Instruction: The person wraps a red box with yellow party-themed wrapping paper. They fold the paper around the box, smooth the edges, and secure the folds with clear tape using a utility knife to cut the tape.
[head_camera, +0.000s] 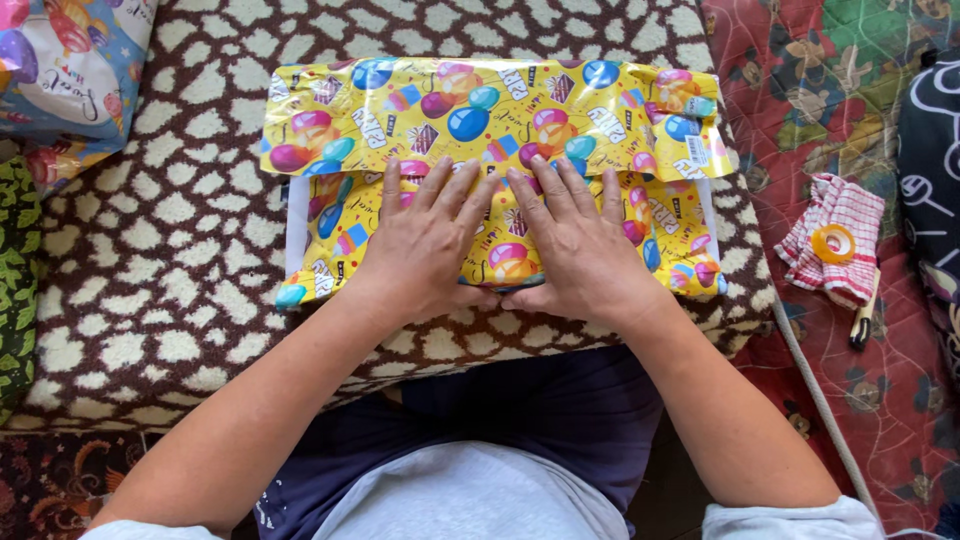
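This looks like a home, most likely a living or sleeping room. A thick cushion covered in brown fabric with cream spots serves as the work surface. Beside it lies a red quilted blanket printed with cartoon figures, with a red-and-white checked cloth on it. A dark patterned rug covers the floor.

Both arms reach forward from the lower corners and converge toward the middle, forearms bare, with light sleeve edges at the bottom. The left hand lies palm down, fingers spread and pointing away from the body. The right hand lies flat beside it in the same pose, fingers fanned. The thumbs nearly meet between them, wrists straight.
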